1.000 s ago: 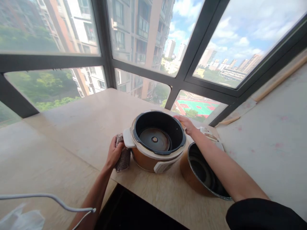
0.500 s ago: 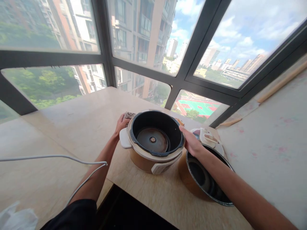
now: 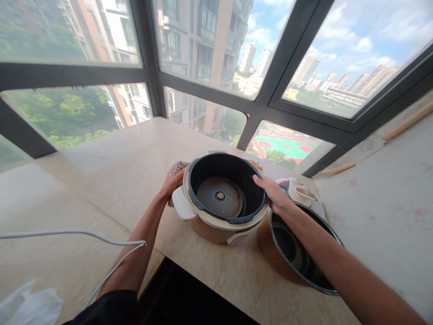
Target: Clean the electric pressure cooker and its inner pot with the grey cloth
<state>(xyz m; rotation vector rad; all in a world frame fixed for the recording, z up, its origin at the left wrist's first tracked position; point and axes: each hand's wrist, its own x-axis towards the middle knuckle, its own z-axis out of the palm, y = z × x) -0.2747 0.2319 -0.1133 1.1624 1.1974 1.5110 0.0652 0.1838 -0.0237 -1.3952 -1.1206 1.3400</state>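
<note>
A round cooker body (image 3: pixel 211 231) with a black interior stands on the pale counter, its white side handle (image 3: pixel 183 204) toward the left. My left hand (image 3: pixel 173 180) is closed on a crumpled brown-grey cloth (image 3: pixel 180 167), pressed to the cooker's left side. On the right rim lies my right hand (image 3: pixel 270 189), thumb over the edge and fingers hidden along the outer wall, gripping the cooker. A dark-lined inner pot (image 3: pixel 280 257) with a brown outside stands tilted to the right, partly under my right forearm.
Behind the pot is a white lid-like part (image 3: pixel 306 194). A white cable (image 3: pixel 77 232) crosses at the left, over my left forearm. A plastic bag (image 3: pixel 30 304) lies at the lower left. Windows (image 3: pixel 203 97) border the counter (image 3: pixel 111 167); a dark opening is at its front.
The cooker has turned slightly, its front panel shifting right. My left hand and the cloth have come a little lower along its side. The view has shifted slightly.
</note>
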